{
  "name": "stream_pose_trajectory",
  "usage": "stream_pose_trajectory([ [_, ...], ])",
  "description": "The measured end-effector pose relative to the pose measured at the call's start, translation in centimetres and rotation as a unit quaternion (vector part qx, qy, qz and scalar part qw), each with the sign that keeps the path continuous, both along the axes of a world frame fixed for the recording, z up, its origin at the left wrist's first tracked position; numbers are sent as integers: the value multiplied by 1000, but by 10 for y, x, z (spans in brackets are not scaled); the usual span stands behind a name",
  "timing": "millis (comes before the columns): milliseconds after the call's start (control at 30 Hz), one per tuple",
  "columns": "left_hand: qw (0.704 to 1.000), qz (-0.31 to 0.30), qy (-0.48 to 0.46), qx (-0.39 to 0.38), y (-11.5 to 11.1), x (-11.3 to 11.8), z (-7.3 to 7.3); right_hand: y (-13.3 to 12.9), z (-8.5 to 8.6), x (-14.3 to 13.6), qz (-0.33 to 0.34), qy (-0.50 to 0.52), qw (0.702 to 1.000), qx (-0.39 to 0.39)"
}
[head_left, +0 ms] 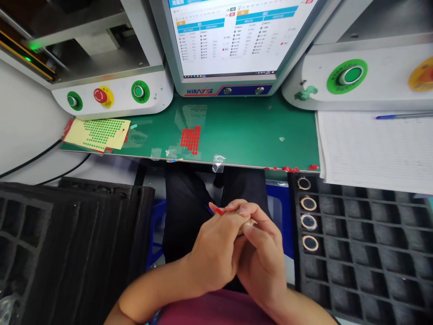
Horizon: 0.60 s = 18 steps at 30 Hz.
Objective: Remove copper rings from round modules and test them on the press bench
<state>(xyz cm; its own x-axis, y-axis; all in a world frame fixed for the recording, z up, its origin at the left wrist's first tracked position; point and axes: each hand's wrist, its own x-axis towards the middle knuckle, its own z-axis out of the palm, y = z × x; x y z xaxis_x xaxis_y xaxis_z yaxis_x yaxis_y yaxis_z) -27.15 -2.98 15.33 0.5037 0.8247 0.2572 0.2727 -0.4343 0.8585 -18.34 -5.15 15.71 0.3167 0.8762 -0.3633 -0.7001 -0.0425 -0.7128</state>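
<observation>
My left hand [216,243] and my right hand [262,248] come together above my lap, fingers closed around a small gold-coloured piece [249,224]. Only a bit of its edge shows between the thumbs and fingers, so its full shape is hidden. A red strip [218,211] shows at a fingertip of my left hand. To the right, a black foam tray [353,272] has several round pieces with pale gold rims and dark centres, such as this ring-like piece [310,243], in its left column.
A green work surface [243,131] carries red stickers [191,140] and a sheet of green dots [104,131]. Behind stand a monitor [230,40] and machine panels with buttons [138,91]. Stacked black foam trays [84,243] are at left; paper [375,149] and a pen [399,116] lie right.
</observation>
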Motion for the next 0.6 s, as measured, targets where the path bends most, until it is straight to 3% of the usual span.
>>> stream_pose_trajectory([
  [67,994,-25,-52,-90,2,-1,3,-6,-2,3,25,-26,999,10],
  [133,953,-53,-169,-247,3,-2,7,-12,-5,8,56,-102,992,44],
  [167,907,-72,-241,-336,4,-2,9,-14,-7,11,55,-165,982,80],
  [233,788,-109,-370,-481,5,-2,12,-14,-12,18,23,-304,937,169],
  [267,736,-124,-410,-524,5,-2,12,-13,-14,21,10,-360,909,211],
  [300,702,-134,-433,-550,4,-2,13,-11,-16,24,7,-400,883,244],
  [367,682,-126,-446,-566,3,0,12,-6,-18,29,33,-445,852,275],
  [433,687,-114,-445,-563,2,2,10,-2,-18,32,61,-470,833,286],
  [600,681,-121,-458,-558,-2,5,4,0,-14,35,56,-493,821,284],
])
